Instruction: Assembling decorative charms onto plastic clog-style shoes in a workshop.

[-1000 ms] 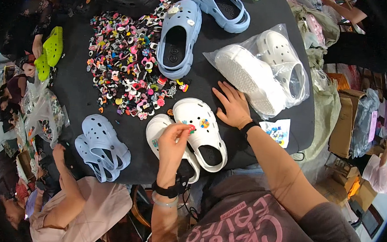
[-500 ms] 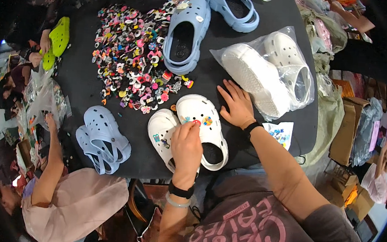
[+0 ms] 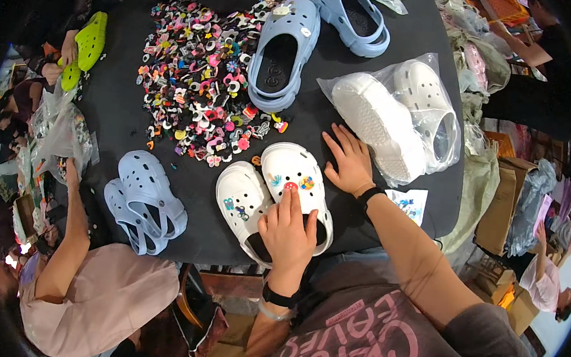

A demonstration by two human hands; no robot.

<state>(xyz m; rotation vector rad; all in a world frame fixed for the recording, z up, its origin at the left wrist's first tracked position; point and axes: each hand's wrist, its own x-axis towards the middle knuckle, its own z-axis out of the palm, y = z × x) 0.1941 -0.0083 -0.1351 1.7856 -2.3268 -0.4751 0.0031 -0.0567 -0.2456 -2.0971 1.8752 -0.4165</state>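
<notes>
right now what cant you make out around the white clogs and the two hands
- Head view: the left hand covers the heel of the right white clog; what its forefinger presses there is hidden.
- The designs of the charms in the pile are too small to tell.
- The bagged white clogs are blurred by the plastic glare.
- The upper blue clog is cut off by the top edge.
- Under the right hand, the tablecloth is hidden.

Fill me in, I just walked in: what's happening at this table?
A person is fitting small charms onto a pair of white clogs on a black table. The left hand presses a finger on a red charm on the right-hand clog; the right hand rests flat on the table beside it. A pile of colourful charms lies nearby.
</notes>
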